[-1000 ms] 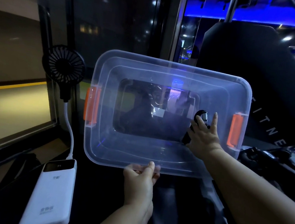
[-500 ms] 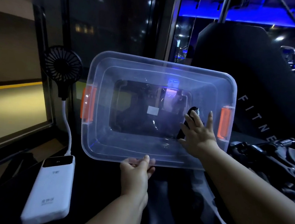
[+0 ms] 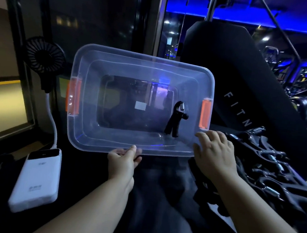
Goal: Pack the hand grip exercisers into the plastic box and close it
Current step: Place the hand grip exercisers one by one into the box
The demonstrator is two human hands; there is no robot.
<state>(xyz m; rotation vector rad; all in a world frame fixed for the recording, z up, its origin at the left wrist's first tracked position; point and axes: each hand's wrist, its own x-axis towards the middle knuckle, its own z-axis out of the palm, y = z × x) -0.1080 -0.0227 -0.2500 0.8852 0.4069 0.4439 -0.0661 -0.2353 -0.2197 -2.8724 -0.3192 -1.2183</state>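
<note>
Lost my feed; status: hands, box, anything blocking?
Left hand pinches near rim of plastic box. Right hand open, empty, by its right corner. One hand grip exerciser inside; pile waits right. Nothing blocking.

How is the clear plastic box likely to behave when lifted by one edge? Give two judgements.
Probably light: the left hand grips the box by its near rim. Thin clear walls may flex. The exerciser inside, loose on smooth plastic, would likely slide if it tilts.

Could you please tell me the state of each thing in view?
plastic box: lidless, tipped toward the camera.
hand grip exerciser: inside the box, near its right end.
pile of exercisers: outside, right of the box.
left hand: grips the box's near rim.
right hand: open, empty.
fan: cabled to the power bank.
</note>
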